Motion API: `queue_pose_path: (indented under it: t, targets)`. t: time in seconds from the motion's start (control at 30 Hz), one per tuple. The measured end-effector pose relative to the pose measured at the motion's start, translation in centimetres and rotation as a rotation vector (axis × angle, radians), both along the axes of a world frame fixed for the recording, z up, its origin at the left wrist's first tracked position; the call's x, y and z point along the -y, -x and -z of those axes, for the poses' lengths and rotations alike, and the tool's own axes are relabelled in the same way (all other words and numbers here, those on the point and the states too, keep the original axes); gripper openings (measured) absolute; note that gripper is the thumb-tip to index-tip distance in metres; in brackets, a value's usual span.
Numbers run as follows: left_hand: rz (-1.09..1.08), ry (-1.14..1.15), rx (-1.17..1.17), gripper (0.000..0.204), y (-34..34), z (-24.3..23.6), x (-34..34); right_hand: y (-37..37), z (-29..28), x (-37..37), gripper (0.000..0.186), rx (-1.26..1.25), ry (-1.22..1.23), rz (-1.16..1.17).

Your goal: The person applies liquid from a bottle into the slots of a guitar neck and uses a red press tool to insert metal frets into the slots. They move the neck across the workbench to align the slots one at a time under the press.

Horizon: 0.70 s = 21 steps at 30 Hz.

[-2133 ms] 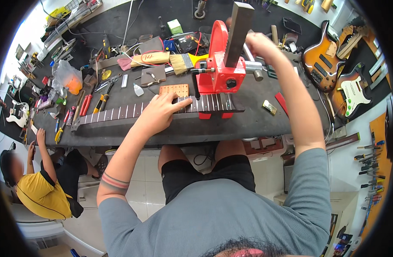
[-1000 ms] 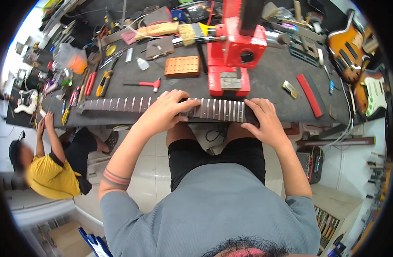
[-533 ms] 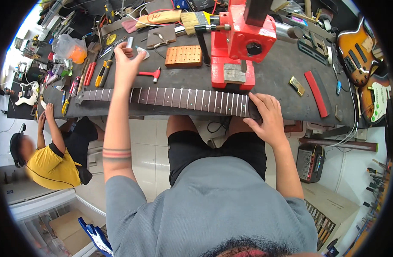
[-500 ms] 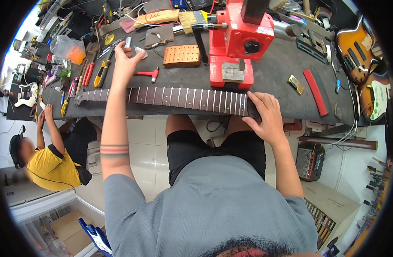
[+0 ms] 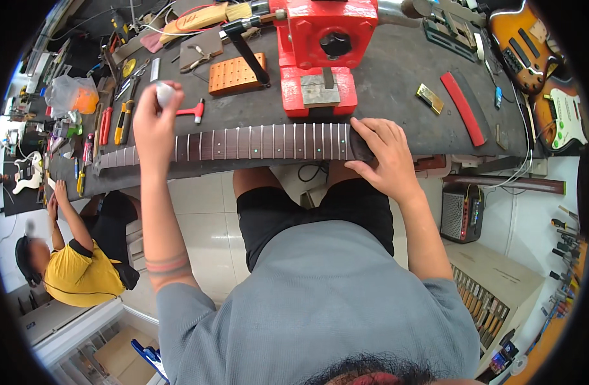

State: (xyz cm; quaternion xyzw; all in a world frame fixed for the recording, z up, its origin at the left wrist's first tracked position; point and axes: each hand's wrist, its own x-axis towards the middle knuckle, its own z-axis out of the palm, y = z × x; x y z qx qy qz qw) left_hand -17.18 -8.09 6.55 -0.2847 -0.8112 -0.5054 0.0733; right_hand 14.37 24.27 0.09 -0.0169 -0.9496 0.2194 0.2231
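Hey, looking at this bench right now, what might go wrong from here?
The guitar neck lies along the front edge of the bench, so it could slip off if the right hand at its end shifts. The left forearm crosses over it and might knock it. The white bottle in the left hand might drip if squeezed.

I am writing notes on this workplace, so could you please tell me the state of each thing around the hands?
Left hand: closed around the white bottle.
White bottle: held up, partly hidden.
Right hand: spread over one end of the guitar neck.
Guitar neck: lying, frets facing up.
Red press: standing behind the guitar neck.
Plastic bag: crumpled.
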Motion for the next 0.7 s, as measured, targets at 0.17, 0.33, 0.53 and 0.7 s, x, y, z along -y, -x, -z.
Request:
queue_pose_path:
  t: [0.17,0.33,0.53,0.7]
  targets:
    - [0.206,0.123,-0.121,0.035,-10.9,1.5,-0.8,-0.2,0.2,-0.4,0.079,-0.035,0.038,-0.004]
    - [0.366,0.007,-0.084,0.041,-15.6,4.9,-3.2,0.2,0.6,-0.7,0.074,-0.083,0.094,-0.033]
    - [0.341,-0.057,-0.133,0.046,-17.4,5.7,-6.7,0.2,1.1,-0.7,0.064,-0.12,0.151,-0.037]
    - [0.301,-0.024,-0.213,0.045,-18.0,5.9,-7.6,0.2,1.4,-0.9,0.064,-0.118,0.159,-0.039]
